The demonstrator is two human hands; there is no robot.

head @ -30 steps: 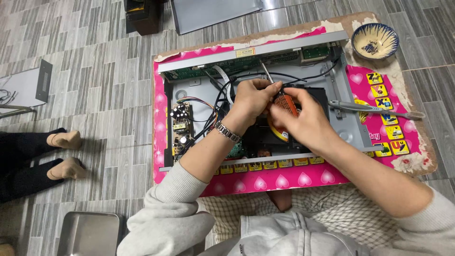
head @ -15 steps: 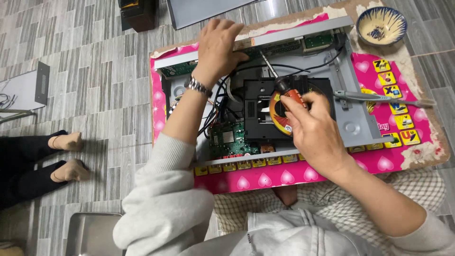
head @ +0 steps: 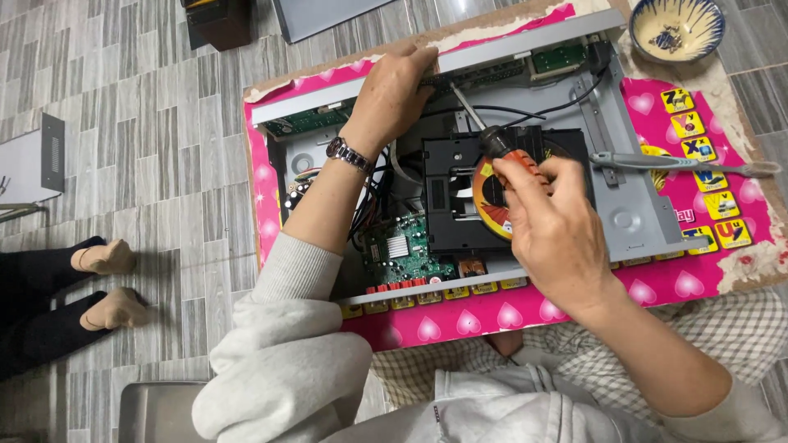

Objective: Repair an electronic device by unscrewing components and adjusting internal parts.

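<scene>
An opened disc player (head: pixel 632 197) lies on a pink heart-patterned mat (head: pixel 460 320), its black disc drive (head: pixel 447 205) and green circuit board (head: pixel 402 254) exposed. My left hand (head: pixel 394 94), with a watch on the wrist, reaches across the tangle of black cables and curls its fingers over the player's far wall. My right hand (head: pixel 554 221) hovers over the drive and the yellow disc in it. It grips a screwdriver (head: pixel 501 148) with an orange and black handle. The shaft slants up and to the left toward the far wall, close to my left fingers.
A grey-handled tool (head: pixel 681 164) lies across the player's right side. A patterned bowl (head: pixel 677 25) with small parts sits at the far right corner. Another person's feet (head: pixel 103 279) rest on the tiled floor at left, near a grey metal cover (head: pixel 33 160). A metal box (head: pixel 156 410) stands bottom left.
My left hand left the middle of the player, where it worked beside my right, and went to the far wall. My right hand keeps the screwdriver over the drive.
</scene>
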